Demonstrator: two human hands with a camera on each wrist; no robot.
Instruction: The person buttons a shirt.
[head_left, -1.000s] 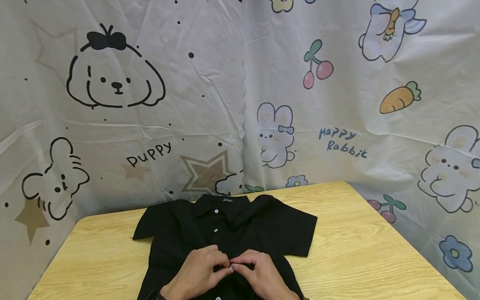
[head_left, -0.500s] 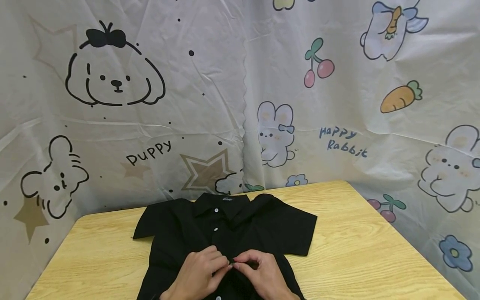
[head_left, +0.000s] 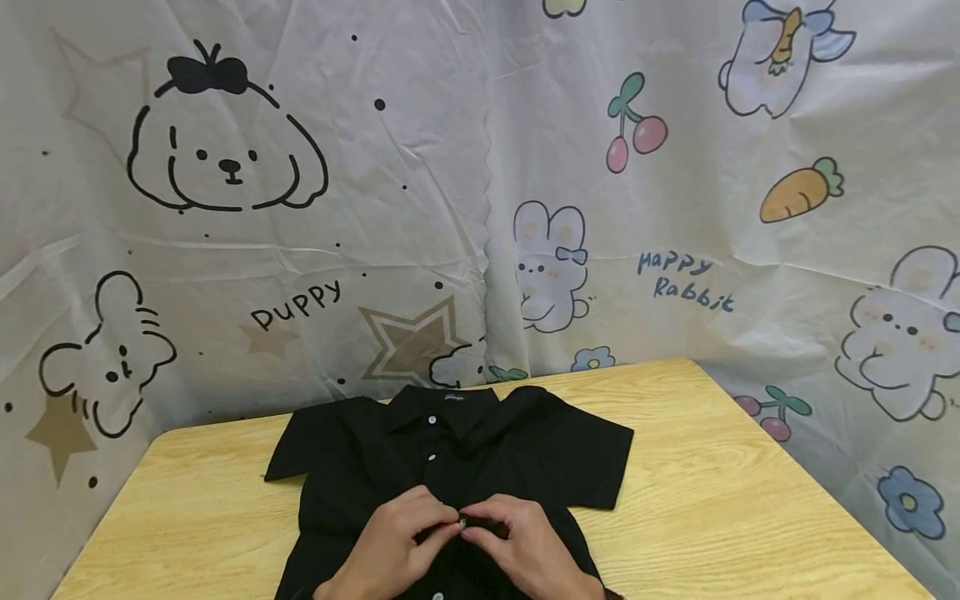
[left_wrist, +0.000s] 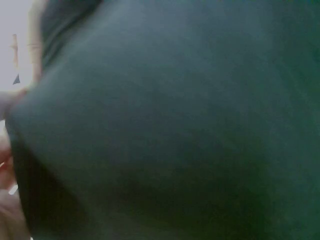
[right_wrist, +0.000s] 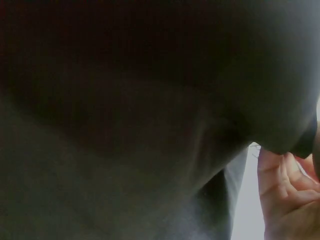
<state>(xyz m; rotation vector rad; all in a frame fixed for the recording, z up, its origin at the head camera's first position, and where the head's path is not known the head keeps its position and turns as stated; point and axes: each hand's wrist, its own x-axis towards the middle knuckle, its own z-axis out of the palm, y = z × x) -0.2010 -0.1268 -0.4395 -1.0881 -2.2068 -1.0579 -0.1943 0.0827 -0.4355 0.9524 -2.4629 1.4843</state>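
Note:
A black short-sleeved shirt (head_left: 517,458) lies face up, collar away from me, with white buttons (head_left: 432,457) down its front. My left hand (head_left: 397,542) pinches the front placket between thumb and forefinger. Facing it, my right hand (head_left: 528,542) pinches the same spot, fingertips almost meeting. A small pale button (head_left: 462,523) shows between the fingertips; its buttonhole is hidden. Raised black cloth (left_wrist: 160,120) fills most of the left wrist view, with fingers (left_wrist: 6,170) at its left edge. In the right wrist view, fingers (right_wrist: 280,185) grip the cloth edge at the right.
The shirt rests on a light wood-grain table (head_left: 720,500), whose far edge runs just behind the collar. A pale curtain (head_left: 420,167) with printed cartoon animals hangs close behind the table. Another white button (head_left: 438,596) shows low between the wrists.
Both hands stay at the same spot on the placket while their fingertips shift slightly. The left thumb and fingers now arch wider apart behind the pinch. The shirt lies as before.

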